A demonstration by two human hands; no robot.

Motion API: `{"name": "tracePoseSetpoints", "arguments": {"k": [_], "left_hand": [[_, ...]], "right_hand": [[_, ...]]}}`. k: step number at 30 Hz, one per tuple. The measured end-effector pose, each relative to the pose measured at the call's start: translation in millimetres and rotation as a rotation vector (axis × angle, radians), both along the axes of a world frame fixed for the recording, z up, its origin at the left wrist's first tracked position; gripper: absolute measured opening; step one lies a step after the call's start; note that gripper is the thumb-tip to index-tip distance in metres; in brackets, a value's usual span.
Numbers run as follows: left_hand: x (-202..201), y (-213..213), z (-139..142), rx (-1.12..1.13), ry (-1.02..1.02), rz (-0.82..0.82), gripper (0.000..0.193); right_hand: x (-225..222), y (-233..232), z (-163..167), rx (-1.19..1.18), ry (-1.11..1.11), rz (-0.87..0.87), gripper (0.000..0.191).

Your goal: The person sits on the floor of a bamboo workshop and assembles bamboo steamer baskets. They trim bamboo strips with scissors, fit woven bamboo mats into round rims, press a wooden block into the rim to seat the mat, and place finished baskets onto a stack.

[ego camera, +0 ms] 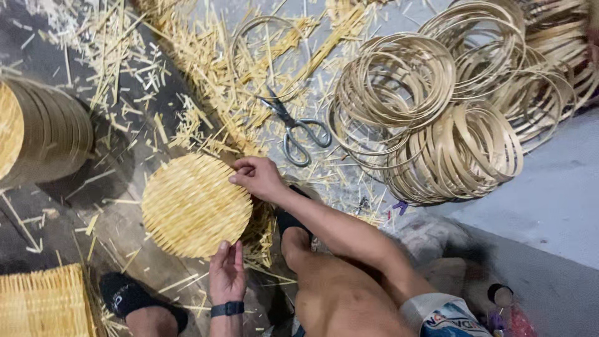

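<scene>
Bamboo scraps [206,75] cover the dark floor [134,181] almost everywhere. At the far left stands a stack of round woven discs [43,134], seen on edge, and below it, at the bottom corner, is a square woven mat [43,302]. Near the middle lies a round woven bamboo disc [194,206], flat on the floor, between the two hands. The left hand [226,274], with a black watch band [226,309] on the wrist, touches the lower edge of the disc; its grip is loose, fingers only resting on the rim. The right hand [257,176] pinches the upper right edge with a narrow grip. Behind it, grey scissors [293,128] lie among the scraps. To the right, many thin bamboo hoops [437,118] are piled together.
</scene>
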State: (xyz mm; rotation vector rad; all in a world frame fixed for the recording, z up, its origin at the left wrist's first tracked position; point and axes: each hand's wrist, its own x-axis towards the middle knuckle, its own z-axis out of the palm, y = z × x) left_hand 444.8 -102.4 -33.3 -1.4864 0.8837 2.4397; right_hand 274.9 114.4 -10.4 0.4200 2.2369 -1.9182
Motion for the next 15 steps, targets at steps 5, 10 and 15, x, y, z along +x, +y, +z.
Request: {"name": "tracePoseSetpoints", "arguments": {"k": [5, 10, 15], "left_hand": [[-4, 4, 25, 0.029, 0.03, -0.065, 0.006], [4, 17, 32, 0.108, 0.008, -0.249, 0.014], [20, 40, 23, 0.113, -0.081, -0.45, 0.033]], "right_hand": [[26, 138, 54, 0.328, 0.17, -0.368, 0.023], [112, 358, 116, 1.434, 0.11, -0.531, 0.04], [165, 413, 109, 0.881, -0.42, -0.468, 0.019]]}}
